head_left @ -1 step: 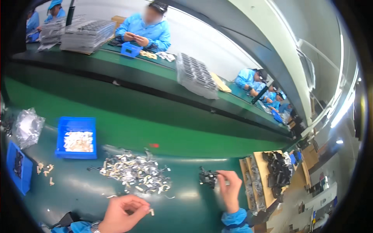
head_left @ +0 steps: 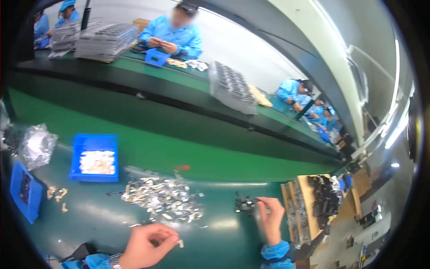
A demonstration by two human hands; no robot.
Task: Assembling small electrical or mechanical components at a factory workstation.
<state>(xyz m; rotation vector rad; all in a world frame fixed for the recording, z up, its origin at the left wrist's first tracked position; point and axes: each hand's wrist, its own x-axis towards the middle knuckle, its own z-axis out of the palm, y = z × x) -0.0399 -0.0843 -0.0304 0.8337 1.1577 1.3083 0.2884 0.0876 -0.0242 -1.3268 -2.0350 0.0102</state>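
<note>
My left hand (head_left: 148,244) is closed in a pinch at the near middle of the table. At its fingertips shows a small pale piece (head_left: 181,243). Beyond that hand spreads a loose heap of small silver, white and black parts (head_left: 156,195). To the right, my right hand (head_left: 271,217) has thumb and forefinger pinched at the edge of a small cluster of black parts (head_left: 244,205). The part between these fingers is mostly hidden.
A blue bin (head_left: 95,176) holds small white pieces; another blue bin (head_left: 33,201) at left holds dark parts. Tan pieces (head_left: 57,194) and a clear plastic bag (head_left: 39,145) lie nearby. Boards with black parts (head_left: 309,197) stand at right. Co-workers sit across the green conveyor (head_left: 134,112).
The whole view has shifted slightly, so everything appears a little further right. Both hands keep the same pose.
</note>
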